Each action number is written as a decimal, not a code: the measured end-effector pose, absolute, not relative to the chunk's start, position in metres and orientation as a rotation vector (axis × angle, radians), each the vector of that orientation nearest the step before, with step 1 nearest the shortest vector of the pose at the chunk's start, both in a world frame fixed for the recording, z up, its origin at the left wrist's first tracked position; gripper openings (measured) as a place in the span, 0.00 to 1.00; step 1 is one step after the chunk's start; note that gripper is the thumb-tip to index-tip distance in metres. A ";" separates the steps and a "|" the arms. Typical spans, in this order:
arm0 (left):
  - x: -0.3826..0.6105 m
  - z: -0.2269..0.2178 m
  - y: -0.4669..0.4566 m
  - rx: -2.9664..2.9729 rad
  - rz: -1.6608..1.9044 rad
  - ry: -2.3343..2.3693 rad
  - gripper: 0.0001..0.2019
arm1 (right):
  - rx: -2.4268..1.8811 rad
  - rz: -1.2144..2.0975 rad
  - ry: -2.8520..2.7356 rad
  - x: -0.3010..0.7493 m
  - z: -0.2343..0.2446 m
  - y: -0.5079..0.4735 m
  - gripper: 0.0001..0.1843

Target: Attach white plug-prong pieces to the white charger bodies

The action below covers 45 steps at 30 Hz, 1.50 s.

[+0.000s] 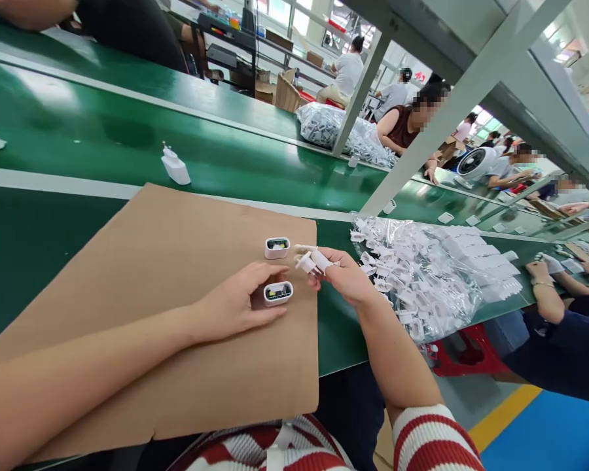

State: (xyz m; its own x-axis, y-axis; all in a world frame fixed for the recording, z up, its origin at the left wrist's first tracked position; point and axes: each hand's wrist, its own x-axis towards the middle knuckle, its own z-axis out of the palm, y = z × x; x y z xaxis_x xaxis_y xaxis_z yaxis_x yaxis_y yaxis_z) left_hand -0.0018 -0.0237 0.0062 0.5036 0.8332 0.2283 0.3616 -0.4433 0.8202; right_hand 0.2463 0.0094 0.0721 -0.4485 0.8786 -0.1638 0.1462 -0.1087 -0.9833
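Observation:
My left hand [240,296] rests on the cardboard sheet [177,261], thumb and fingers spread around a white charger housing [278,294]. A gap shows between the thumb and this housing. The housing stands with its open end up, a circuit board visible inside. Just beyond it stands a second white charger housing [277,248], also open at the top with a board inside. My right hand [343,275] is closed on small white plug caps [314,261] with pins, held above the cardboard's right edge. Fingers partly hide the caps.
A clear plastic bag [422,275] of white plug parts lies to the right. A white plug charger [175,165] sits on the green conveyor [250,163] ahead. A metal post [422,150] rises at the right. Co-workers [410,121] sit across the line and at far right.

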 end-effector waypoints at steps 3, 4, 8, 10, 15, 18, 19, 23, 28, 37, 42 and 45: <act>-0.003 0.003 -0.019 1.992 0.819 0.990 0.20 | -1.182 1.559 -1.453 0.244 0.063 0.010 0.20; -0.003 0.001 -0.018 2.013 0.821 0.971 0.17 | -1.176 1.572 -1.442 0.243 0.063 0.009 0.21; -0.002 -0.002 -0.015 2.054 0.900 0.888 0.14 | -1.159 1.619 -1.596 0.234 0.065 0.002 0.24; -0.002 -0.003 -0.015 2.053 0.922 0.874 0.13 | -1.190 1.547 -1.705 0.229 0.065 -0.002 0.29; -0.002 -0.003 -0.016 2.059 0.940 0.874 0.14 | -1.224 1.405 -1.644 0.221 0.055 0.002 0.24; -0.002 -0.003 -0.016 2.073 0.935 0.881 0.14 | -1.212 1.497 -1.612 0.220 0.050 0.006 0.28; -0.002 -0.002 -0.016 2.076 0.932 0.877 0.14 | -1.204 1.521 -1.635 0.220 0.049 0.007 0.28; -0.002 -0.001 -0.017 2.079 0.914 0.861 0.14 | -1.177 1.302 -1.703 0.219 0.050 0.005 0.21; -0.001 0.003 -0.019 2.067 0.958 0.888 0.14 | -1.181 1.219 -1.636 0.222 0.058 -0.005 0.18; -0.003 0.002 -0.015 2.032 1.017 0.828 0.11 | -1.021 0.390 -2.360 0.222 0.066 -0.022 0.05; -0.004 0.002 -0.015 2.042 1.005 0.810 0.11 | -0.976 0.202 -2.449 0.214 0.061 -0.025 0.07; -0.004 0.004 -0.015 2.030 0.989 0.808 0.10 | -0.987 0.128 -2.435 0.213 0.063 -0.027 0.06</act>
